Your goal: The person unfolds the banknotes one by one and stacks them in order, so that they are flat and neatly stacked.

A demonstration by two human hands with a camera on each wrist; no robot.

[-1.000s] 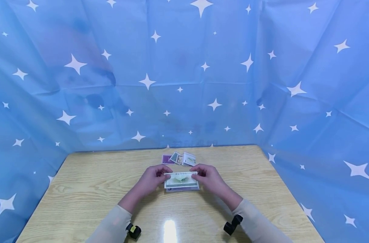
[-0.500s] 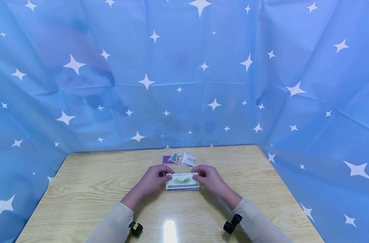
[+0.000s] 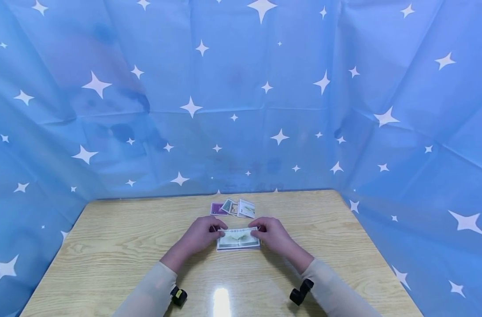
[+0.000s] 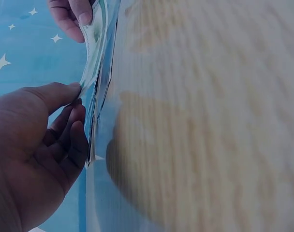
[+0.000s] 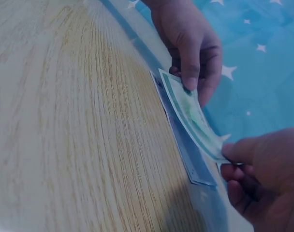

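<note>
A green-and-white banknote [image 3: 238,238] is stretched between both hands, slightly bowed in the right wrist view. My left hand [image 3: 202,235] pinches its left end between thumb and fingers. At the other end, the thumb and fingers of my right hand [image 3: 273,235] pinch it too. Close beneath it lies a purplish banknote [image 5: 188,154] on the table, mostly covered from above; only its near edge shows in the head view.
Beyond the hands, several smaller notes or cards overlap on the wooden table [image 3: 118,251]: a purple one [image 3: 218,209], and a white one [image 3: 246,208] among them. A blue star-patterned cloth [image 3: 241,97] hangs behind and at both sides.
Both hands have lowered the green note slightly toward me and shifted it a little right, so it now covers more of the purplish note. The far pile has stayed put.
</note>
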